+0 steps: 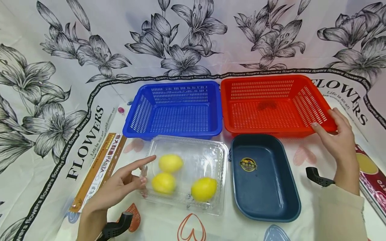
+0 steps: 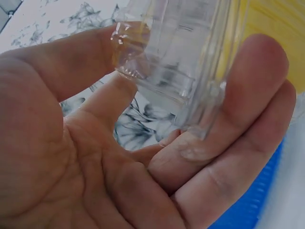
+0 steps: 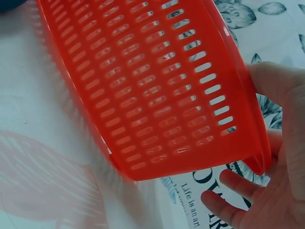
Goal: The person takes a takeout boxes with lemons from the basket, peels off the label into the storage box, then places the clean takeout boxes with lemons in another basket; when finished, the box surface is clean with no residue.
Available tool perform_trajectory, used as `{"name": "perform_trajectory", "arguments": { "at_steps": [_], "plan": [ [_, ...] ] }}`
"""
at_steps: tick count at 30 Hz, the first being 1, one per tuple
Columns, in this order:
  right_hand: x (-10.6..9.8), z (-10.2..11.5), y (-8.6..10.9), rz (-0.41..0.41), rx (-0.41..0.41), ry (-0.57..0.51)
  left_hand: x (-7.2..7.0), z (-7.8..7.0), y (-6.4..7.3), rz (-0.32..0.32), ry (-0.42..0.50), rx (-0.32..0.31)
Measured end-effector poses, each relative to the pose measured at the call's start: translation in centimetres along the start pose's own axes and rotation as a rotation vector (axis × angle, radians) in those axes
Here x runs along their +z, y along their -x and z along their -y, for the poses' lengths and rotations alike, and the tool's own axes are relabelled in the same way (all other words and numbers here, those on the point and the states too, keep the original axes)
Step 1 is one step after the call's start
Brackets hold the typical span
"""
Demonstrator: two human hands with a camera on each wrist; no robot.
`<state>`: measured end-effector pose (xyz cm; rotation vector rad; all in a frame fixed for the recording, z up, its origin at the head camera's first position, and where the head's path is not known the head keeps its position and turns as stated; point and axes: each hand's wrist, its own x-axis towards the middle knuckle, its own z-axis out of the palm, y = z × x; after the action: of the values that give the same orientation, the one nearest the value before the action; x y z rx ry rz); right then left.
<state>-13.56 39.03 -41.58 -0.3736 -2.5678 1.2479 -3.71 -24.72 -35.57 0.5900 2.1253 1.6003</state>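
My left hand holds the left edge of a clear plastic container, its index finger reaching over the rim. Three yellow lemons lie in that container. Close up in the left wrist view, the container's edge sits between the thumb and fingers. At the right, my right hand grips the near right corner of a red slotted basket, thumb over the rim. The right wrist view shows the basket's slotted side with fingers around its corner.
A blue slotted basket stands left of the red one. In front sits a dark blue tray with a gold sticker. A pasta box lies at the left, a dark red printed package at the right. Floral cloth covers the table and backdrop.
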Motion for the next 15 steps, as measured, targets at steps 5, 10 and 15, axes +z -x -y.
{"name": "perform_trajectory", "arguments": {
  "at_steps": [5, 10, 15],
  "plan": [
    [0.0, 0.0, -0.2, -0.027, -0.022, -0.025, -0.5, -1.2, -1.2, 0.019, -0.028, 0.071],
    [0.0, 0.0, -0.2, -0.013, -0.030, -0.020, -0.7, -2.6, -3.6, 0.022, -0.060, 0.087],
    [0.0, -0.2, -0.2, 0.001, -0.048, -0.034, -0.6, -3.9, -7.3, 0.015, -0.065, 0.127]
  ]
}}
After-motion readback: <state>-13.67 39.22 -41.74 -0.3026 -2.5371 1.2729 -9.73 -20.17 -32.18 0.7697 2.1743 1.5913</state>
